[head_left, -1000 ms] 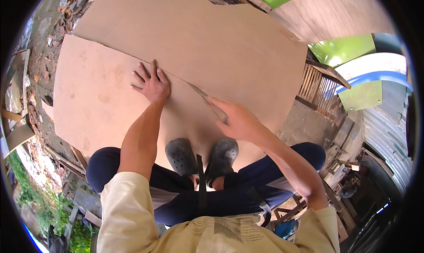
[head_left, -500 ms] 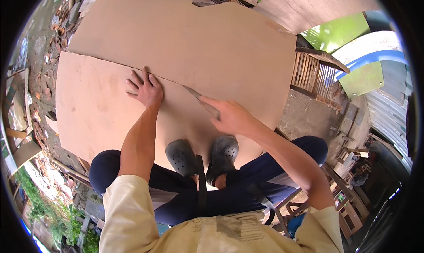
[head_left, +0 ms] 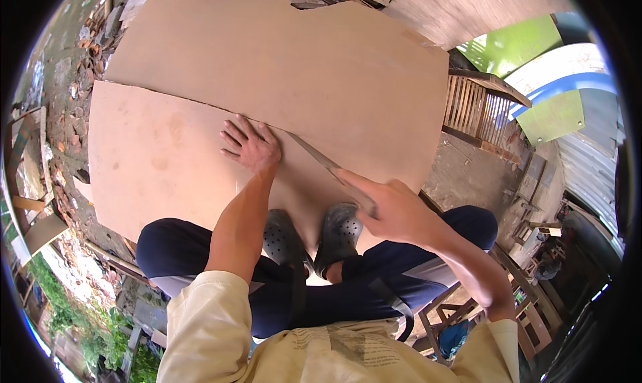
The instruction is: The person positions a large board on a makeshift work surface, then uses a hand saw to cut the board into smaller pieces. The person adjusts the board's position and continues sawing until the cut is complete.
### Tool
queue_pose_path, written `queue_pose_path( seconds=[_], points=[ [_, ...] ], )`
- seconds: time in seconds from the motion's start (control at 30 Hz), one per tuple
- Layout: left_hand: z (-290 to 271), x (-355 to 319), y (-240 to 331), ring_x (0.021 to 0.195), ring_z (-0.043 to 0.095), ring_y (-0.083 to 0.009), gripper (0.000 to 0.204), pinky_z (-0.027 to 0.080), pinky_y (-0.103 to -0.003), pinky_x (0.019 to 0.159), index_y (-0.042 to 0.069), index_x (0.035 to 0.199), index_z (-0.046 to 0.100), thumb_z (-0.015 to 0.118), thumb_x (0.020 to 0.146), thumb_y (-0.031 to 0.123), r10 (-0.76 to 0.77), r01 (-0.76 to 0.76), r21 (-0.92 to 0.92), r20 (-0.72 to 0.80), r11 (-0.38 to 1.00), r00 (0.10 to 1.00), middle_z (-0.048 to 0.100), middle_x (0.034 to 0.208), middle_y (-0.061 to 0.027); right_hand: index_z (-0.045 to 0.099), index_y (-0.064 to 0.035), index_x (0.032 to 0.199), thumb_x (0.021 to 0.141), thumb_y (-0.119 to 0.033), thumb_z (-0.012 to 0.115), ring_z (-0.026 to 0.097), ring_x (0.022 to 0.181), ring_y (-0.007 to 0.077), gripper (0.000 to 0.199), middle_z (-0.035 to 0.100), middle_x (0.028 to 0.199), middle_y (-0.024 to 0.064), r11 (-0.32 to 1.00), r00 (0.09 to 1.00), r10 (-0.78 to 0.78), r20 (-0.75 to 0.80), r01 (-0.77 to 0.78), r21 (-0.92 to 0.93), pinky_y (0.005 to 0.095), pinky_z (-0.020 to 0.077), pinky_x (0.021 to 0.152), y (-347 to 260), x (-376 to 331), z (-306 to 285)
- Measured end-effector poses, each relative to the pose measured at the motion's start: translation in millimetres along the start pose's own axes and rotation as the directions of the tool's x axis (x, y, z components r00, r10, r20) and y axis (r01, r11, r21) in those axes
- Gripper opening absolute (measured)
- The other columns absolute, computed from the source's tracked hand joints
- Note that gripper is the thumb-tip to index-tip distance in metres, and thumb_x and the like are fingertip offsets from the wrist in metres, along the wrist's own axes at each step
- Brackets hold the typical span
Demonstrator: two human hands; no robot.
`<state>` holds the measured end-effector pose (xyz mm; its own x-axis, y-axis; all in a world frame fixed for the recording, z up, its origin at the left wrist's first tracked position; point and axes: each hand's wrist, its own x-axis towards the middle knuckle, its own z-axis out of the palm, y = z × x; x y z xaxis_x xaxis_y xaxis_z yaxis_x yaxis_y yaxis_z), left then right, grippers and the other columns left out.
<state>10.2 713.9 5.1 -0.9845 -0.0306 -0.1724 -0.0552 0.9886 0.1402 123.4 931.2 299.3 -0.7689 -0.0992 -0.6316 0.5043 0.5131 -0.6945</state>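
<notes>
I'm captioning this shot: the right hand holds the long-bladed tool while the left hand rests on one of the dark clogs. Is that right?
Not quite: the left hand rests on the brown sheet instead, as the head view shows. The right hand does hold the long-bladed tool.

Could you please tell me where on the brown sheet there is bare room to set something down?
The widest free patch on the brown sheet lies beyond the slit; another is left of the left hand, on the slit's near side. It is crowded around that hand, the long blade in the right hand and the dark shoes.
</notes>
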Motion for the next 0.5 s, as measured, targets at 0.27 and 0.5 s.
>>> queue_pose_path(
  seconds=[0.27,0.5],
  points=[
    [-2.6,-0.7,3.1,0.158,0.0,-0.0382,0.071,0.0,-0.067,0.121,0.016,0.165,0.017,0.032,0.105,0.052,-0.012,0.011,0.029,0.04,1.0,0.999,0.008,0.172,-0.0157,0.053,-0.0106,0.147,0.085,-0.009,0.064,0.059,0.05,0.0326,0.063,0.06,0.059,0.0196,0.999,0.998,-0.042,-0.045,0.041,-0.012,0.041,0.0495,0.057,43.8,74.6,27.6],
    [-6.5,-0.8,5.5,0.159,0.0,-0.0378,0.071,-0.001,-0.066,0.121,0.017,0.165,0.017,0.031,0.105,0.052,-0.012,0.011,0.012,0.057,1.0,0.998,0.008,0.172,-0.0148,0.056,-0.0077,0.144,0.083,-0.006,0.063,0.062,0.062,0.0381,0.061,0.064,0.069,0.0222,1.0,0.997,-0.006,-0.083,0.008,0.022,0.0463,0.0512,0.066,62.6,133.7,63.9]
  ],
)
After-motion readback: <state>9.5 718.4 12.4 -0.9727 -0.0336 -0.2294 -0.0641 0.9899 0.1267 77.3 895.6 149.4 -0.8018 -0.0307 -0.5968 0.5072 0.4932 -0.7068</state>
